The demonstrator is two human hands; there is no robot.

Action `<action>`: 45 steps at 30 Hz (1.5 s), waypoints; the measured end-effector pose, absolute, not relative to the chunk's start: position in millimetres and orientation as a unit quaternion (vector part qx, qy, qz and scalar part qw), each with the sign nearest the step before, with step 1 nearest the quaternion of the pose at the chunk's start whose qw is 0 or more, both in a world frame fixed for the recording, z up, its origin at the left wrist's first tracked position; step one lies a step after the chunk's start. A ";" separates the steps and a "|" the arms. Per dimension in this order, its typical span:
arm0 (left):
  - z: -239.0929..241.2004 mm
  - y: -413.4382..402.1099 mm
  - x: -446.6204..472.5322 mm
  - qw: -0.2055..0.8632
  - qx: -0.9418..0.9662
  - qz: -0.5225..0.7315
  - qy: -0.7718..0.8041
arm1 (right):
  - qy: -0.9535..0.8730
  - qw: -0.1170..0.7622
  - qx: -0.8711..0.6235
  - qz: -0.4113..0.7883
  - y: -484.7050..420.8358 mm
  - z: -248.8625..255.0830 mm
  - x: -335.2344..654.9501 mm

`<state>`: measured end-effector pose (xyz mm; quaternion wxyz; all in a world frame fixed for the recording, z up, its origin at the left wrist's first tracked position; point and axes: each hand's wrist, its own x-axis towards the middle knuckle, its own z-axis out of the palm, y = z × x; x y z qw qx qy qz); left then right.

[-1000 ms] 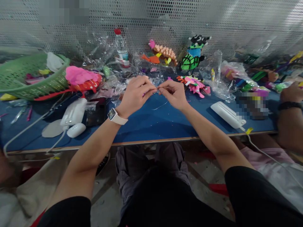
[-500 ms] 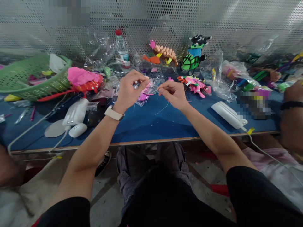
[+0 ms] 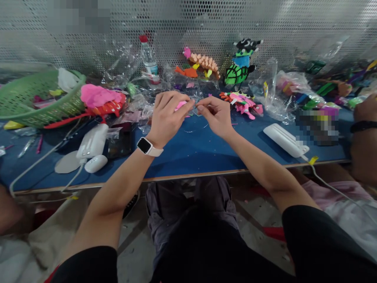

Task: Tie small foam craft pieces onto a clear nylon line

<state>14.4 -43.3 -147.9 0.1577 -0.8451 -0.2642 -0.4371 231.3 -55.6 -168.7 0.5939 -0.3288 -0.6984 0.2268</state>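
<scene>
My left hand (image 3: 169, 116) is over the middle of the blue table, back of the hand upward, thumb and fingers closed in a pinch. What sits between its fingertips is hidden or too small to name. A bit of pink material (image 3: 180, 105) shows between its thumb and fingers; I cannot tell whether it is held. Close to it, nearly touching, my right hand (image 3: 216, 114) pinches with thumb and forefinger. A thin clear thread (image 3: 190, 131) curves below both hands and seems to run up to the right fingertips. Crumpled clear plastic (image 3: 196, 94) lies just behind.
Pink clay figures (image 3: 243, 104) lie right of my hands. At the left are a green basket (image 3: 70, 108), a pink-and-red clay figure (image 3: 101, 100) and a white power bank (image 3: 92, 141). Behind stand a bottle (image 3: 150, 63) and a green-and-black figure (image 3: 237, 74). Another white device (image 3: 284, 139) and a person's arm (image 3: 365, 125) are right.
My left hand has turned over so its back and the watch face show, and its fingertips moved closer to the right ones. The thread now bows in a wider curve below.
</scene>
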 end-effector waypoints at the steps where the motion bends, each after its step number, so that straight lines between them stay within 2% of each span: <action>1: -147.9 -43.6 14.5 0.131 -0.847 -0.438 -0.272 | -0.702 0.593 -0.328 0.219 -54.9 -169.6 232.1; 19: -150.6 -28.4 14.0 -0.156 -0.851 -0.437 -0.245 | -0.736 0.576 -0.313 0.173 -55.8 -168.2 234.2; 31: -164.1 -20.3 23.7 -0.307 -0.819 -0.432 -0.220 | -0.741 0.564 -0.302 0.203 -56.4 -165.5 234.0; 36: -161.3 -30.3 26.7 -0.247 -0.823 -0.454 -0.236 | -0.733 0.566 -0.342 0.159 -54.7 -168.5 233.1; 42: -166.1 -47.6 33.0 -0.013 -0.852 -0.430 -0.298 | -0.707 0.586 -0.363 0.156 -54.1 -172.5 227.3; 45: -171.5 -49.2 37.4 0.041 -0.855 -0.407 -0.318 | -0.684 0.604 -0.373 0.166 -54.1 -175.3 223.4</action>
